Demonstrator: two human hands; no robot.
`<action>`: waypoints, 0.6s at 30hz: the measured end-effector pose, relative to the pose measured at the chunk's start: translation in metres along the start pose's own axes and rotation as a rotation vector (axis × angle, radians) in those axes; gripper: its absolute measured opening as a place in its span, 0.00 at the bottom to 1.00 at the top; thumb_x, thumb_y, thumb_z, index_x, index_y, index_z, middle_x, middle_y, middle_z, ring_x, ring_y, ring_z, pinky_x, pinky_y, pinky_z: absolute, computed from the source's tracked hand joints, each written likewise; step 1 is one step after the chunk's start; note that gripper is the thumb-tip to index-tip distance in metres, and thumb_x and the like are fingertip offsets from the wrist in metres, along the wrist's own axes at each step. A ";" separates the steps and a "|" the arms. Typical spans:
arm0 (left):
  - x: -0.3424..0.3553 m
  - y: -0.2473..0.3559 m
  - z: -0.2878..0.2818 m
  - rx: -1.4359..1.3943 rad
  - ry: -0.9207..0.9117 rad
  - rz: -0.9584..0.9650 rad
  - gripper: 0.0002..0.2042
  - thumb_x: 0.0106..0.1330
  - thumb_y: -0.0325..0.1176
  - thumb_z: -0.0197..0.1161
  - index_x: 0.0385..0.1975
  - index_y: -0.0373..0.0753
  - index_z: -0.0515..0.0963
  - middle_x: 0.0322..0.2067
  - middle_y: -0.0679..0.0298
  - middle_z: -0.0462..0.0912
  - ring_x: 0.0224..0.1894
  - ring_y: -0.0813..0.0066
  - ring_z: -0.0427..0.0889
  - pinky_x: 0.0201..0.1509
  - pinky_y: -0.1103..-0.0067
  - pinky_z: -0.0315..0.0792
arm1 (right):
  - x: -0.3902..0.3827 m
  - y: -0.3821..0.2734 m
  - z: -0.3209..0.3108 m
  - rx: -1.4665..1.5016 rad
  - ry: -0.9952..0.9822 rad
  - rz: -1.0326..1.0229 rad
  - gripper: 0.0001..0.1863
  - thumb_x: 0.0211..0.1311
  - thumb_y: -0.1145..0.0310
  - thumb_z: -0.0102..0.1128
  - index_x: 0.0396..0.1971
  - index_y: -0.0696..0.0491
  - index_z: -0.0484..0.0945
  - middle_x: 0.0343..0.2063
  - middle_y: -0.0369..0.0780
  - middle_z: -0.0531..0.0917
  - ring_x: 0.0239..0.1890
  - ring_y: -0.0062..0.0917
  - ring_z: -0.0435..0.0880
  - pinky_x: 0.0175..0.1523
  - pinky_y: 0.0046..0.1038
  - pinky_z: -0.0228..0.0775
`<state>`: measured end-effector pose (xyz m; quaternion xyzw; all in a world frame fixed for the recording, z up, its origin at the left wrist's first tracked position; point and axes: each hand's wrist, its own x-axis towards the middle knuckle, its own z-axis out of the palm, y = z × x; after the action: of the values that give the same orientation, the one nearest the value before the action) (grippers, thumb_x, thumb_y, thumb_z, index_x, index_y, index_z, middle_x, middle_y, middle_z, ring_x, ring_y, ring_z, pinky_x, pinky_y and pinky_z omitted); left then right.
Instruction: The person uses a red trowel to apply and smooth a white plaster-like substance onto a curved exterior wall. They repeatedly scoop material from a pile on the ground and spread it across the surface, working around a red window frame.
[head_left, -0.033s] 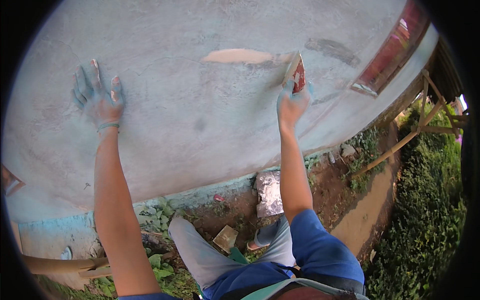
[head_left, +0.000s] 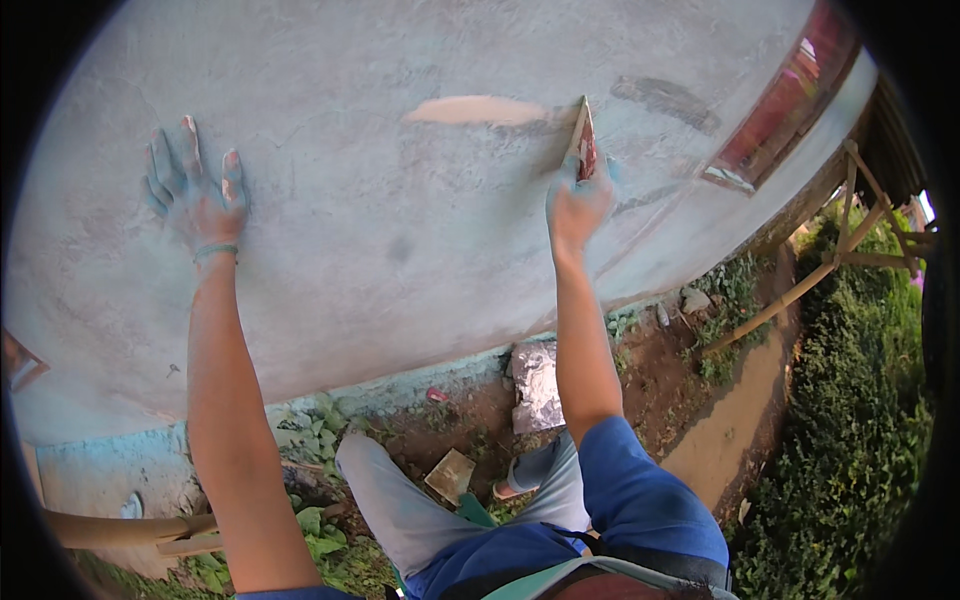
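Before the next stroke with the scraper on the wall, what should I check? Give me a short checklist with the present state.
1. Right hand grips the scraper: ok.
2. Scraper blade touches the wall: ok.
3. Left hand lies flat on the wall for support: ok.
4. Pale filler streak spread smooth: not ok, its edges are still visible.
5. Filler left on the blade: cannot tell.
6. Footing on the ground: cannot tell.

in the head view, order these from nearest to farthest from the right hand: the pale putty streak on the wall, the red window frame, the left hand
1. Pale putty streak: just left of the right hand, starting at the scraper blade it holds.
2. Red window frame: to the right, up along the wall.
3. Left hand: far left, flat on the wall.
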<state>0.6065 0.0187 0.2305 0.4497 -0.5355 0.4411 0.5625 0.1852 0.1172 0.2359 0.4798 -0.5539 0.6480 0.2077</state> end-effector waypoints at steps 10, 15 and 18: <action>0.000 -0.003 0.005 0.004 -0.002 -0.004 0.34 0.73 0.60 0.51 0.77 0.59 0.56 0.74 0.56 0.58 0.76 0.54 0.55 0.77 0.55 0.47 | -0.042 -0.064 0.048 -0.068 0.010 -0.088 0.10 0.67 0.74 0.57 0.45 0.57 0.82 0.31 0.48 0.77 0.31 0.47 0.78 0.35 0.42 0.66; -0.001 -0.004 0.007 0.015 -0.024 -0.019 0.34 0.72 0.60 0.54 0.76 0.62 0.56 0.74 0.61 0.57 0.77 0.60 0.52 0.76 0.55 0.49 | -0.058 -0.074 0.064 -0.035 -0.007 -0.102 0.13 0.58 0.78 0.58 0.44 0.56 0.83 0.31 0.46 0.75 0.30 0.44 0.77 0.33 0.41 0.65; 0.000 -0.004 0.005 0.018 -0.022 -0.017 0.34 0.72 0.60 0.54 0.76 0.61 0.56 0.73 0.61 0.58 0.76 0.60 0.53 0.76 0.55 0.50 | -0.066 -0.085 0.066 -0.077 -0.046 -0.155 0.23 0.49 0.81 0.59 0.49 0.53 0.82 0.32 0.44 0.75 0.32 0.43 0.77 0.33 0.41 0.66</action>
<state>0.6094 0.0127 0.2309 0.4641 -0.5338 0.4362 0.5562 0.3089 0.0998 0.2191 0.5276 -0.5442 0.5971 0.2626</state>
